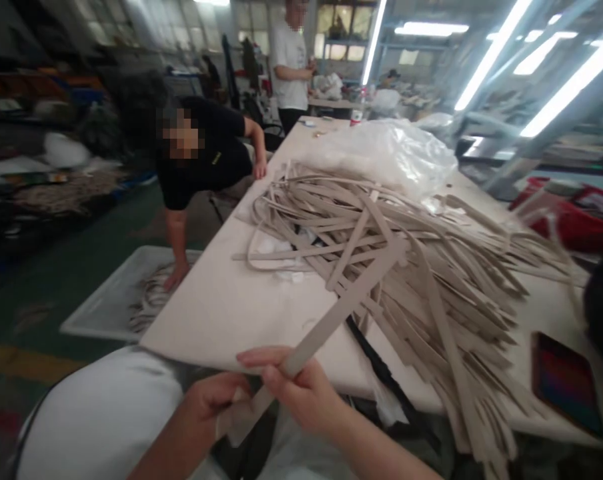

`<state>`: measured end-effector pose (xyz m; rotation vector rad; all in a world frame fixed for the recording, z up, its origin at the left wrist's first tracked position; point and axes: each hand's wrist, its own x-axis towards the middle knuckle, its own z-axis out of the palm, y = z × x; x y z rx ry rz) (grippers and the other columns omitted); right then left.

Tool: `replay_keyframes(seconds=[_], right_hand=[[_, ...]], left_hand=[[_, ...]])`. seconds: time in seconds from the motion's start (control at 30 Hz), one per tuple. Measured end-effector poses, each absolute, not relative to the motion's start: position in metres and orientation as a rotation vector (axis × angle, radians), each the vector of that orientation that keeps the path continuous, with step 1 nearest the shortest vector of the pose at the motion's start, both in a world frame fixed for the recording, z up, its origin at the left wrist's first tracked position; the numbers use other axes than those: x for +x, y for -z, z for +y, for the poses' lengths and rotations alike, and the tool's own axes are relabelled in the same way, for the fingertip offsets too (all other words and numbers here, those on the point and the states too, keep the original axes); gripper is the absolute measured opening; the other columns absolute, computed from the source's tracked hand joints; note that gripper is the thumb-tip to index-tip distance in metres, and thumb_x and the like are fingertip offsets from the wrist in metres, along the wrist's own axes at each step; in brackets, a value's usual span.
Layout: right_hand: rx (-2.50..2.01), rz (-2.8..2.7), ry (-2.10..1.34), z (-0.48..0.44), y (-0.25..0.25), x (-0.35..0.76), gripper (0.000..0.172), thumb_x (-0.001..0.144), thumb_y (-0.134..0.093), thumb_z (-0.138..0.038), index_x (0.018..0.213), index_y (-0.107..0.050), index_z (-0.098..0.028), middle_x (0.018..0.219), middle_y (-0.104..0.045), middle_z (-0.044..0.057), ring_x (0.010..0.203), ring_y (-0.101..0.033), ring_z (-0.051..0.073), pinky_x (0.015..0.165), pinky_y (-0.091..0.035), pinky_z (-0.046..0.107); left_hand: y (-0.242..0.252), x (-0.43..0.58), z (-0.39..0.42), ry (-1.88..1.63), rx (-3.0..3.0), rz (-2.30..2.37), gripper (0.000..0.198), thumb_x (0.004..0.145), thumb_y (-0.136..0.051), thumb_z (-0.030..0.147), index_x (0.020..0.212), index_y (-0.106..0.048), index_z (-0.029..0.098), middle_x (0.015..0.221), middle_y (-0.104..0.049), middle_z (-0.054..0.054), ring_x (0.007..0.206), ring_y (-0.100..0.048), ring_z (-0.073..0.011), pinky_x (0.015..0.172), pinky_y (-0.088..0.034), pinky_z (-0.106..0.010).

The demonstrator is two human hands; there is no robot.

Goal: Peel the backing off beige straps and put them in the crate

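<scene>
Green floor, yellow stripe; bright tube lights overhead; windows at back.

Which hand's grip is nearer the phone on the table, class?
Right. The right grip holds a pale strip, left of the phone in the picture; the left grip is farther left, beside the strip's near end.

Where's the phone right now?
In the head view, the phone lies on the table at the picture's lower right, near the table's front edge, to the right of the beige strips.
</scene>
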<state>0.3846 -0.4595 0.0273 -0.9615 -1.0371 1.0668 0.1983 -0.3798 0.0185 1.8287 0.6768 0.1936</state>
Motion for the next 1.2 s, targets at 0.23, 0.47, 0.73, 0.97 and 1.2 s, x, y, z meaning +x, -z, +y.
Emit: replay_keyframes(seconds=[0.23,0.47,0.73,0.97,1.2], right_hand=[[-0.889,-0.644,-0.739,-0.444,-0.08,0.429,0.04,0.094,-0.05,-0.053,0.085,-0.077,-0.024,0.086,-0.077,0.005,0.09,-0.073,0.022,0.091,-0.056,0.039],[-0.987,-0.972,-0.804,-0.448,-0.064,0.394,0.045,0.101,-0.038,-0.045,0.101,-0.076,-0.021,0.104,-0.075,0.01,0.105,-0.069,0.026,0.102,-0.049,0.047],[-1.07,-1.266,-0.947,-0.448,-0.063,0.368,0.038,0.101,-0.039,-0.041,0.113,-0.072,-0.024,0.125,-0.067,0.009,0.124,-0.058,0.027,0.112,-0.039,0.051],[-1.147,-1.474,-0.747,-0.437,-0.029,0.35,0.043,0.1,-0.037,-0.045,0.117,-0.069,-0.023,0.129,-0.064,0.011,0.128,-0.054,0.027,0.109,-0.042,0.049],[-1.03,-0.968,-0.53,-0.419,-0.071,0.399,0.048,0.1,-0.037,-0.049,0.069,-0.061,-0.021,0.062,-0.064,-0.001,0.066,-0.068,0.016,0.086,-0.057,0.042]], left_hand=[[-0.021,0.198,-0.379,-0.322,1.744,0.627,0.047,0.086,-0.06,0.053,0.064,-0.07,0.013,0.072,-0.066,-0.006,0.068,-0.06,-0.015,0.067,-0.043,-0.023],[-0.022,0.201,-0.37,-0.402,1.687,0.528,0.042,0.087,-0.061,0.049,0.072,-0.072,0.011,0.076,-0.066,-0.006,0.071,-0.058,-0.0148,0.064,-0.041,-0.023],[-0.033,0.205,-0.363,-0.411,1.58,0.473,0.028,0.083,-0.067,0.035,0.069,-0.069,0.01,0.068,-0.062,-0.002,0.066,-0.053,-0.0133,0.063,-0.041,-0.024],[-0.037,0.22,-0.368,-0.468,1.088,0.566,0.031,0.079,-0.07,0.043,0.085,-0.072,0.012,0.07,-0.06,-0.001,0.06,-0.046,-0.0097,0.056,-0.037,-0.022],[-0.006,0.191,-0.342,0.139,1.509,0.163,0.029,0.06,-0.086,0.034,0.08,-0.074,0.017,0.079,-0.07,-0.001,0.074,-0.061,-0.0156,0.072,-0.046,-0.024]])
